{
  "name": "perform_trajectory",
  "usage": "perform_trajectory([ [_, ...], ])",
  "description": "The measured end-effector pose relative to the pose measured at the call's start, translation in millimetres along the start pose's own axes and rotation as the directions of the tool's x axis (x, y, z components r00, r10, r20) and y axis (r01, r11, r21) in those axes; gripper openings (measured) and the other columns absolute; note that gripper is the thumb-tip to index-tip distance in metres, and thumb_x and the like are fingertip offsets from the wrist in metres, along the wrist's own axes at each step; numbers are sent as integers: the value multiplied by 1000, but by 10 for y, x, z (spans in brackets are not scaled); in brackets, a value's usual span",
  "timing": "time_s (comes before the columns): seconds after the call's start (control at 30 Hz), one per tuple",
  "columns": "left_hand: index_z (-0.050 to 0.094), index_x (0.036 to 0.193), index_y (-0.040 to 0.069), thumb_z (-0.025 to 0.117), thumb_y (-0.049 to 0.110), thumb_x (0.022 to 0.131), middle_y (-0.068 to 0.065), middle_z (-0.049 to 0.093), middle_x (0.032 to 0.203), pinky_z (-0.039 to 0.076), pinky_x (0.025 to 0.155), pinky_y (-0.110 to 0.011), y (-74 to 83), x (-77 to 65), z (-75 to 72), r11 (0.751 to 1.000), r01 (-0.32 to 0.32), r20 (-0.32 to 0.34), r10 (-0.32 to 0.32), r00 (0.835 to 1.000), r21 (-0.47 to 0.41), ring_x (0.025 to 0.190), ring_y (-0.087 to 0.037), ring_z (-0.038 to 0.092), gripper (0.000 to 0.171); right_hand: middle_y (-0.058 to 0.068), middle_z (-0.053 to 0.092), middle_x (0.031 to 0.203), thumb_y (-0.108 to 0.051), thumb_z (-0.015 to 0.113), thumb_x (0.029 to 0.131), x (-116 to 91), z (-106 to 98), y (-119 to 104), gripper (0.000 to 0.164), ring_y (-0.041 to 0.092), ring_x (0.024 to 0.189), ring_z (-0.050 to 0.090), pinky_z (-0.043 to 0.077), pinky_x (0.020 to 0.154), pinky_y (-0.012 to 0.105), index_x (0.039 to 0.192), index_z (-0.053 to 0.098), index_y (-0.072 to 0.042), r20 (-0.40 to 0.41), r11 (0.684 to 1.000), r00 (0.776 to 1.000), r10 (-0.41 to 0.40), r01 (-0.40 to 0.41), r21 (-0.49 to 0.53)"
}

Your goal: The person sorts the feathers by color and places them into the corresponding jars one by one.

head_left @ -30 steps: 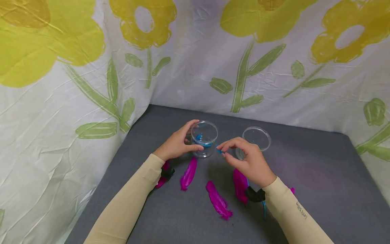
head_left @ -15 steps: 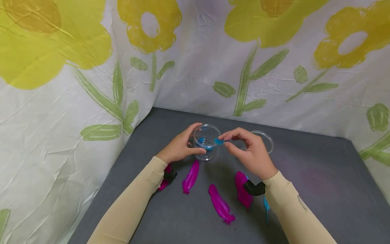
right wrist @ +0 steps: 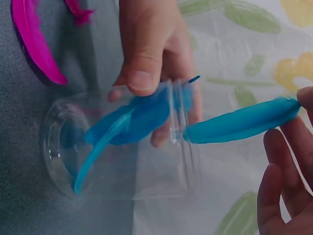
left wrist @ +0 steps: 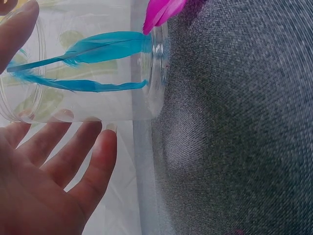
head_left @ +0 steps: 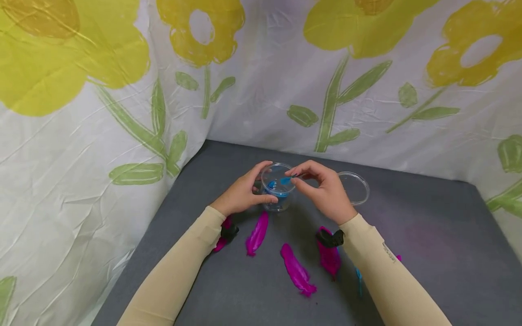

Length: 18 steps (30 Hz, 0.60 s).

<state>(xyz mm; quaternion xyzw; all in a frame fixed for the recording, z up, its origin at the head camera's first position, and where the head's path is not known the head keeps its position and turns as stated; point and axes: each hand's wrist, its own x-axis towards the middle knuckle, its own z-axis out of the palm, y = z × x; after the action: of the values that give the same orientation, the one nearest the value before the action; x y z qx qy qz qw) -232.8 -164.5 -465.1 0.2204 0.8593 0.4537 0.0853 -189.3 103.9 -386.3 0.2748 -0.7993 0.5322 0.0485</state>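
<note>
My left hand [head_left: 244,192] grips a clear plastic jar [head_left: 277,208] from its left side, thumb in front. The jar is upright on the table, its mouth uncovered. Blue feathers [right wrist: 132,117] lean inside it; the left wrist view shows a blue feather [left wrist: 105,46] through the wall. At the jar's mouth, my right hand [head_left: 324,188] pinches another blue feather [right wrist: 239,120] by one end. The feather's free tip is at the rim, pointing into the jar.
Behind my right hand stands a second clear round container [head_left: 368,188], partly hidden. Magenta feathers [head_left: 257,233] lie on the grey table [head_left: 244,290] in front, with a blue feather [head_left: 359,283] by my right sleeve. A flower-printed cloth [head_left: 261,90] hangs behind.
My right hand has moved left and up with the blue feather, from beside the jar to over its mouth. The left hand keeps holding the jar.
</note>
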Motion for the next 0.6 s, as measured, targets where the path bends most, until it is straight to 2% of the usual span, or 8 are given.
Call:
perform_trajectory([
  [0.17, 23, 168, 46, 84, 57, 90, 5, 45, 169, 57, 109, -51, -17, 5, -4, 1000, -12, 2, 12, 1000, -13, 149, -25, 53, 99, -5, 78, 127, -20, 75, 104, 50, 55, 51, 6, 13, 119, 70, 56, 105, 48, 109, 72, -19, 3, 999, 1000, 0, 0, -35],
  [0.27, 23, 168, 46, 85, 56, 91, 5, 45, 169, 57, 109, -50, -11, 3, -9, 1000, -10, 2, 10, 1000, -12, 149, -25, 53, 100, -6, 76, 131, -23, 76, 104, 79, 76, 78, 6, 14, 122, 69, 55, 107, 52, 107, 71, -21, 1, 998, 1000, 11, -11, -69],
  [0.47, 23, 168, 44, 86, 51, 91, 4, 45, 169, 57, 109, -51, 12, 0, -8, 1000, -5, 3, 5, 1000, -12, 149, -25, 54, 99, -6, 73, 136, -22, 77, 103, 113, 105, 153, 7, 16, 128, 65, 53, 107, 51, 106, 71, -24, -2, 993, 999, 42, -42, -114],
  [0.6, 23, 168, 44, 86, 53, 91, 4, 44, 170, 57, 110, -50, 21, 2, -9, 1000, 0, 4, 0, 1000, -7, 149, -26, 53, 100, -6, 71, 139, -23, 77, 103, 136, 124, 203, 6, 17, 132, 63, 53, 107, 53, 106, 71, -24, -11, 990, 999, 43, -44, -134],
])
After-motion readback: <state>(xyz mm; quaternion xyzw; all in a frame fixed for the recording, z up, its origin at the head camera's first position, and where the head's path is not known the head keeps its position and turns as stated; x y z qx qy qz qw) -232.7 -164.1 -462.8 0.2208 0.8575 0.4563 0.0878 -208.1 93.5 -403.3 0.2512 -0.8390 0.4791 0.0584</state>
